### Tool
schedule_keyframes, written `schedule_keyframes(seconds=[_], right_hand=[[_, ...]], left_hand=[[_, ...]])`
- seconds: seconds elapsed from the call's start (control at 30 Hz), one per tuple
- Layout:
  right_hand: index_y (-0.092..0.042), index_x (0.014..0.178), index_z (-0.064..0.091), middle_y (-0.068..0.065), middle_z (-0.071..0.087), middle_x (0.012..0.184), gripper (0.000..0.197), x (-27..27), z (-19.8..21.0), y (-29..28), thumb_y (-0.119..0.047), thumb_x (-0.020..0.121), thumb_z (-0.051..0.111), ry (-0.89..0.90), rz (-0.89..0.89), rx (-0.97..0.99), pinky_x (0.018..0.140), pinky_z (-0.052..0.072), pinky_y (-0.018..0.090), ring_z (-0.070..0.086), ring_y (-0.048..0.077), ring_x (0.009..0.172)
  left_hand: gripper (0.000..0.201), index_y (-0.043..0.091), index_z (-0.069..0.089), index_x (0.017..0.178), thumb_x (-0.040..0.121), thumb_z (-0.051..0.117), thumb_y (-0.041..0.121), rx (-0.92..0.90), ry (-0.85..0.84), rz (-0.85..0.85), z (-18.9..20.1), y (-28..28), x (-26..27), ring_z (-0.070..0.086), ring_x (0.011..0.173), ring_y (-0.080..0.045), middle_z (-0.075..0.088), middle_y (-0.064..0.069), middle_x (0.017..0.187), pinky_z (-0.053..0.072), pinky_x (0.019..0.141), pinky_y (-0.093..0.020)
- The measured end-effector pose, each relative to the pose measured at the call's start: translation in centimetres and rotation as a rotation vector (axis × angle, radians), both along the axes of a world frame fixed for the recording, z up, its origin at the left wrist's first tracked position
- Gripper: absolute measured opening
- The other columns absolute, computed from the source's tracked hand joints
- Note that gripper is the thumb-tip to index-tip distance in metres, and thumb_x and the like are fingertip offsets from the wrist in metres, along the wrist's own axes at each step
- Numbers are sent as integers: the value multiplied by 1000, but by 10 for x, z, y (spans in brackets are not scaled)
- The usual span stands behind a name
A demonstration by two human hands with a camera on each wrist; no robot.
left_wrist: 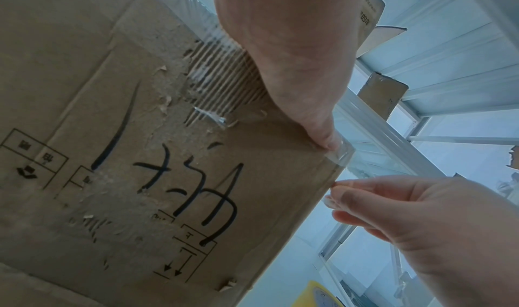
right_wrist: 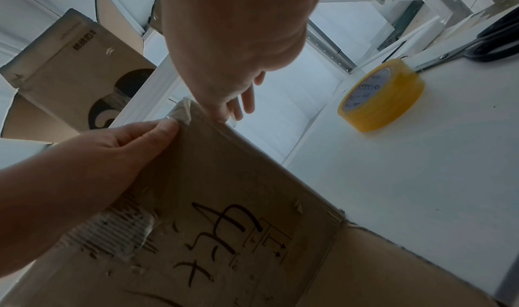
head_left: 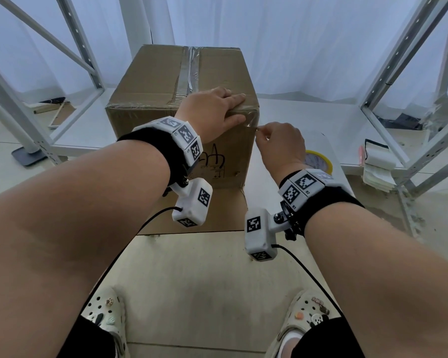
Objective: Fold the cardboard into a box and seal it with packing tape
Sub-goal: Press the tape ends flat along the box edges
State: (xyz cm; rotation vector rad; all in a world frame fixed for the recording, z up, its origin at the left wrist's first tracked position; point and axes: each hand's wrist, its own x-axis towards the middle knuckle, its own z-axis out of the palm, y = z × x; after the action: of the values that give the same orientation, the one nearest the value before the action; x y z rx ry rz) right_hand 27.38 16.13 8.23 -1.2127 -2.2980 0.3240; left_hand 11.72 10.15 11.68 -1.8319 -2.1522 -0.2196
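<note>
Left hand (head_left: 212, 113) lies flat on the box's (head_left: 150, 81) near top edge; right hand (head_left: 279, 143) pinches clear tape (left_wrist: 344, 154) beside its right corner.

Black-handled scissors (right_wrist: 477, 45) lie at the upper right of the right wrist view, on a white table (right_wrist: 421, 167). Grey metal shelving frames (head_left: 409, 63) stand at the left and right edges of the head view before white curtains (head_left: 282, 34). A stack of papers (head_left: 378, 171) sits at the right edge. Another printed carton (right_wrist: 70, 74) shows at the upper left of the right wrist view. Cream clogs (head_left: 305, 316) with charms appear along the bottom.
</note>
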Motion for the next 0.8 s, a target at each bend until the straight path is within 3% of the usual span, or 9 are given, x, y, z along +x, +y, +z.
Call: schedule_keyframes(seconds=[0.17, 0.27, 0.4, 0.47, 0.57, 0.63, 0.8], right_hand=[[-12, 111, 69, 9, 70, 107, 31, -2, -4, 1, -27, 99, 45, 11, 20, -16, 88, 44, 34, 60, 28, 101], [-13, 123, 63, 8, 66, 119, 34, -1, -10, 0, -26, 95, 50, 36, 79, -87, 97, 43, 35, 58, 25, 111], [-8, 133, 54, 9, 61, 128, 47, 9, -11, 6, -3, 87, 52, 179, 196, -207, 103, 39, 30, 55, 21, 119], [-8, 134, 51, 9, 62, 123, 52, 10, -8, 13, 7, 84, 46, 306, 216, -238, 102, 42, 27, 57, 17, 115], [-10, 126, 55, 3, 66, 97, 44, 6, -2, 23, 7, 86, 45, 467, 238, -225, 90, 50, 25, 63, 13, 93], [-12, 120, 56, 2, 67, 89, 36, 4, -1, 27, 4, 88, 48, 480, 268, -204, 86, 51, 24, 64, 12, 84], [-15, 120, 52, 1, 67, 91, 33, 10, 3, 34, 2, 92, 49, 376, 342, -147, 77, 45, 6, 64, 9, 86]], left_hand=[[57, 33, 32, 145, 95, 31, 59, 20, 11, 10, -1, 0, 2, 48, 125, -24, 41, 3, 146, 44, 91, -37], [58, 32, 36, 144, 93, 31, 61, 29, 17, 27, -1, 3, 2, 51, 120, -25, 45, 2, 142, 44, 88, -36], [60, 30, 39, 142, 92, 30, 63, 10, 45, 34, 0, 6, 1, 51, 114, -30, 49, -2, 133, 40, 92, -40], [61, 30, 39, 141, 91, 29, 64, 0, 54, 33, 1, 7, 1, 49, 114, -31, 49, -2, 132, 38, 94, -44], [61, 30, 39, 140, 90, 31, 64, 1, 55, 45, 0, 8, 2, 47, 113, -32, 48, -2, 129, 36, 95, -45], [63, 29, 40, 139, 89, 31, 66, 6, 61, 61, -1, 10, 4, 47, 113, -33, 48, -3, 127, 36, 94, -46], [67, 32, 38, 141, 87, 28, 70, -10, 74, 82, 0, 14, 5, 46, 111, -31, 47, -1, 124, 36, 94, -46]])
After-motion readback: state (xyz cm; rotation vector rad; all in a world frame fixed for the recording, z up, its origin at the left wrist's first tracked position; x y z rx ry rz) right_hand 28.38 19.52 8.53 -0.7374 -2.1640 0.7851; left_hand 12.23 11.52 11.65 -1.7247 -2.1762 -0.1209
